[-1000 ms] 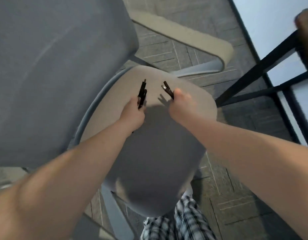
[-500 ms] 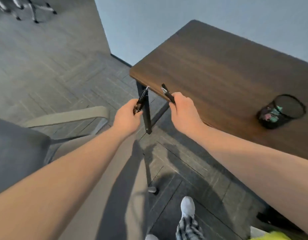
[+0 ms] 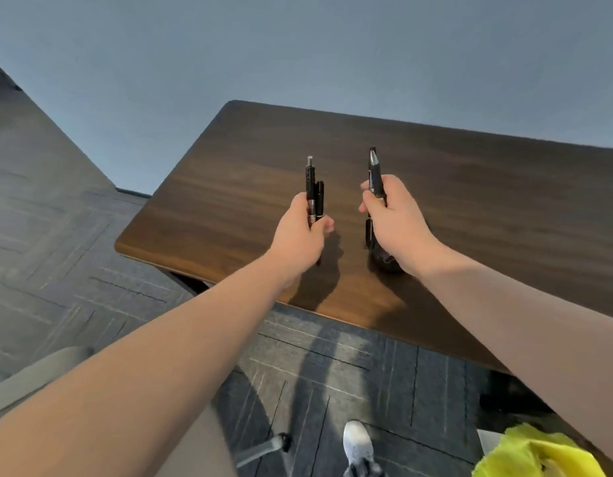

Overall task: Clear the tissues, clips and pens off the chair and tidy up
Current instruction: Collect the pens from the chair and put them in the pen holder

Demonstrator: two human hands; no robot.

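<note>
The right hand [image 3: 394, 225] hides most of the dark pen cup [image 3: 384, 258] on the desk; only its near left side shows. The lower ends of the pens [image 3: 313, 197] vanish inside the left hand [image 3: 300, 235]. A yellow object [image 3: 535, 456] is cut off at the near right edge, too blurred to identify.

Two black pens [image 3: 313, 192] are held upright in the left hand [image 3: 300, 235] above the dark wooden counter [image 3: 487, 201]. A further dark pen [image 3: 374, 173] is clasped upright in the right hand [image 3: 398, 223], beneath which a dark mesh pen cup [image 3: 384, 259] is partly hidden.
</note>
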